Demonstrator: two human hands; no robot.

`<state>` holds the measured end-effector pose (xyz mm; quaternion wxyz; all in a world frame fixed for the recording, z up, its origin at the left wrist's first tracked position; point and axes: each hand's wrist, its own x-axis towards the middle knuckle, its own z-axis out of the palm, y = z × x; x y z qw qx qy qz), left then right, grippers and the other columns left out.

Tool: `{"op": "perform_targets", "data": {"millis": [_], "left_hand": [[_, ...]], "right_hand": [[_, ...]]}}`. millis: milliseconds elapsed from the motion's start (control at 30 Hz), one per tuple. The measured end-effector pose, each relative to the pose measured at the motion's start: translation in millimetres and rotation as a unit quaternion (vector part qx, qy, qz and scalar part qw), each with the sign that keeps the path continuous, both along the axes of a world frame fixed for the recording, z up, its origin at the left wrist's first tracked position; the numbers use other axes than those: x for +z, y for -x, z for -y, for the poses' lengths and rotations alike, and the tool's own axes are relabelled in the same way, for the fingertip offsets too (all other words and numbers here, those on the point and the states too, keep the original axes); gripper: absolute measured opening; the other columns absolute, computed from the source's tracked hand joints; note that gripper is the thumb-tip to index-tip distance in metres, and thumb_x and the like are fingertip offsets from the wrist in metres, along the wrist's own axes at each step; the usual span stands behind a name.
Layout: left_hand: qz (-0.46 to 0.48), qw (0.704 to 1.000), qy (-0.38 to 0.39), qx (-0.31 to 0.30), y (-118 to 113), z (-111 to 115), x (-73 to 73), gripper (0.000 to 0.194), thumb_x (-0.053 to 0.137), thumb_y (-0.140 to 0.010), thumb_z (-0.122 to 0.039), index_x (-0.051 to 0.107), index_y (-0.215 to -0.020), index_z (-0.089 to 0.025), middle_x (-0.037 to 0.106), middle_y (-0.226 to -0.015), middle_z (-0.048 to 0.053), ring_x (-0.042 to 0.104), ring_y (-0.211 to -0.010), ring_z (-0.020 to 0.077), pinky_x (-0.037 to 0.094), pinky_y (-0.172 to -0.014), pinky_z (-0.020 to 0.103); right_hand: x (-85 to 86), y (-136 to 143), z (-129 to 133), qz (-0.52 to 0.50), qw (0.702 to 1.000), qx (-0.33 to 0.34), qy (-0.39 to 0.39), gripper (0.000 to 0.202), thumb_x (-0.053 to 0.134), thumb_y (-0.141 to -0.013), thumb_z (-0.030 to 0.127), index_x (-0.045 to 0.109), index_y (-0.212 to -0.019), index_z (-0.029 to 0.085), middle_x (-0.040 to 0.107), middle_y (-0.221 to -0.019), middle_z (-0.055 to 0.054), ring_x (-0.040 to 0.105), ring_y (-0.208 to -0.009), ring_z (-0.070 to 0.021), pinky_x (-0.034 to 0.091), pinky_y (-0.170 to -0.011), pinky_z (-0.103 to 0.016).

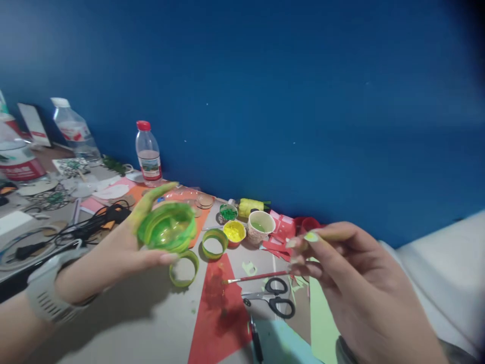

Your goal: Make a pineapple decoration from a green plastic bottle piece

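My left hand [140,237], with yellow-green paint on its fingers, grips a green-painted clear plastic bottle bottom [166,227] raised over the table, its open side facing me. My right hand [352,278] is in the air at the right, thumb and fingers pinched together; whether anything is between them I cannot make out. The thumbnail has green paint on it. Beyond its fingertips is a red-handled paintbrush [257,277], whose far end is hidden behind the hand. Two green-painted rings [214,243] stand beside the bottle bottom.
Paint cups, yellow [234,231] and green [228,213], stand near a paper cup [260,227] of greenish water. Black-handled scissors [278,298] and red paper [215,323] lie in front. A red-capped bottle [149,154] stands by the blue wall [242,91]; black cables [76,230] lie left.
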<state>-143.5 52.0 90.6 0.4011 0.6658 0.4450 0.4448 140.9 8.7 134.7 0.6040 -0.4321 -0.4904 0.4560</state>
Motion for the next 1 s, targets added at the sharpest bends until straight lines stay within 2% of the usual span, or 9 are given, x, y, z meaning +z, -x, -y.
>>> {"op": "perform_targets", "data": {"millis": [67,133,233,500,600,700,800,867,1000], "left_hand": [[-0.054,0.993,0.052,0.089,24,10,-30.9,0.091,0.073,-0.07,-0.047,0.022,-0.145,-0.038,0.052,-0.139,0.009,0.056,-0.119,0.0358,0.053,-0.091,0.048],[-0.122,0.977,0.115,0.128,39,17,-57.5,0.084,0.067,-0.076,-0.048,0.021,-0.145,-0.032,0.059,-0.131,0.014,0.064,-0.107,0.0354,0.054,-0.087,0.052],[-0.199,0.962,0.104,0.154,45,18,-77.3,0.092,0.07,-0.072,-0.052,0.021,-0.145,-0.022,0.062,-0.123,0.017,0.063,-0.108,0.0357,0.048,-0.095,0.056],[-0.232,0.959,0.073,0.146,45,11,-77.0,0.098,0.069,-0.071,-0.054,0.015,-0.146,-0.022,0.049,-0.138,0.017,0.05,-0.125,0.035,0.039,-0.104,0.053],[-0.226,0.961,0.049,0.151,53,16,-81.0,0.099,0.07,-0.072,-0.053,0.012,-0.146,-0.023,0.044,-0.142,0.014,0.044,-0.131,0.0317,0.034,-0.109,0.051],[-0.264,0.947,0.015,0.183,54,28,-79.2,0.096,0.07,-0.071,-0.054,0.017,-0.145,-0.025,0.034,-0.148,0.014,0.037,-0.135,0.0355,0.027,-0.112,0.054],[-0.284,0.945,-0.036,0.161,39,45,-73.6,0.087,0.067,-0.075,-0.051,0.02,-0.144,-0.03,0.032,-0.149,0.011,0.033,-0.136,0.0382,0.025,-0.112,0.057],[-0.281,0.952,-0.042,0.117,23,55,-72.3,0.095,0.072,-0.07,-0.05,0.016,-0.145,-0.032,0.039,-0.146,0.012,0.041,-0.132,0.0378,0.034,-0.107,0.057],[-0.321,0.943,-0.003,0.088,-7,59,-75.5,0.091,0.069,-0.074,-0.041,0.017,-0.146,-0.022,0.04,-0.145,0.021,0.039,-0.133,0.0397,0.036,-0.105,0.059]], "right_hand": [[1.6,0,1,0.013,1.0,-0.009,-0.022,0.01,0.075,-0.079,0.027,0.066,-0.081,0.024,0.068,-0.073,0.0,0.065,-0.062,-0.011,0.055,-0.055,-0.014],[1.7,0,1,0.03,0.998,-0.035,-0.039,0.011,0.076,-0.078,0.028,0.066,-0.079,0.024,0.067,-0.07,0.0,0.063,-0.059,-0.0098,0.054,-0.055,-0.012],[0.4,0,4,0.051,0.995,-0.081,-0.041,0.015,0.078,-0.075,0.031,0.065,-0.076,0.024,0.064,-0.066,-0.001,0.06,-0.056,-0.0095,0.052,-0.052,-0.011],[2.8,-5,12,0.049,0.995,-0.072,-0.054,0.012,0.076,-0.076,0.025,0.064,-0.077,0.026,0.061,-0.065,-0.001,0.056,-0.051,-0.0107,0.049,-0.045,-0.017],[4.2,-5,12,0.043,0.995,-0.071,-0.054,0.011,0.075,-0.076,0.024,0.065,-0.078,0.026,0.062,-0.066,-0.002,0.056,-0.051,-0.0112,0.047,-0.043,-0.018],[4.0,-5,12,0.044,0.995,-0.072,-0.062,0.011,0.075,-0.076,0.023,0.065,-0.078,0.026,0.062,-0.065,-0.002,0.055,-0.05,-0.0117,0.046,-0.042,-0.019],[4.1,-5,13,0.047,0.994,-0.072,-0.061,0.011,0.075,-0.076,0.023,0.065,-0.079,0.026,0.061,-0.064,-0.003,0.054,-0.05,-0.0117,0.044,-0.042,-0.019],[5.2,-4,14,0.047,0.994,-0.071,-0.062,0.012,0.076,-0.076,0.023,0.065,-0.079,0.026,0.061,-0.064,-0.002,0.055,-0.05,-0.0117,0.043,-0.041,-0.019],[9.6,-3,18,0.039,0.995,-0.055,-0.07,0.01,0.076,-0.077,0.024,0.066,-0.078,0.026,0.061,-0.061,-0.002,0.055,-0.048,-0.0115,0.044,-0.04,-0.018]]}}
